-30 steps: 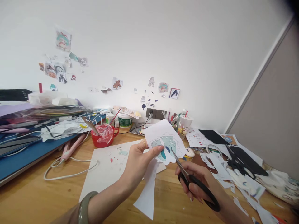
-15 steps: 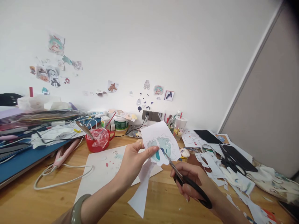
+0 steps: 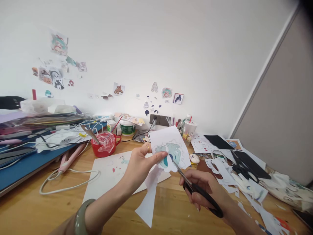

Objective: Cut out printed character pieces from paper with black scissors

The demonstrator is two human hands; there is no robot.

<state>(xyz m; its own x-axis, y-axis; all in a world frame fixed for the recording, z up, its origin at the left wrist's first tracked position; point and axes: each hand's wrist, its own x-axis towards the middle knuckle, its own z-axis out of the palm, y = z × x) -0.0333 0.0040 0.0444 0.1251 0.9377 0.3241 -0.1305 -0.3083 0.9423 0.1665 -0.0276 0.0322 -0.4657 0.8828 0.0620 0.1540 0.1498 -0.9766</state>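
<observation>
My left hand (image 3: 140, 164) pinches a white paper sheet (image 3: 171, 145) printed with a teal and blue cartoon figure, held up above the wooden desk (image 3: 44, 209). A cut strip of the same paper (image 3: 149, 200) hangs down from it. My right hand (image 3: 205, 189) grips black-handled scissors (image 3: 195, 189), fingers through the loops. The blades point up-left and meet the paper's lower edge beside the printed figure.
A white sheet (image 3: 110, 176) with small drawings lies under my left arm. A red bowl (image 3: 104, 145) with plastic wrap, a white cable (image 3: 63, 182), a cup (image 3: 188, 130) and a green-labelled tub (image 3: 127, 127) stand behind. Paper scraps (image 3: 234, 179) and black card (image 3: 251, 163) cover the right side.
The view shifted slightly left then steadied. Both hands stayed together; the scissors blades have worked a little further along the paper's edge.
</observation>
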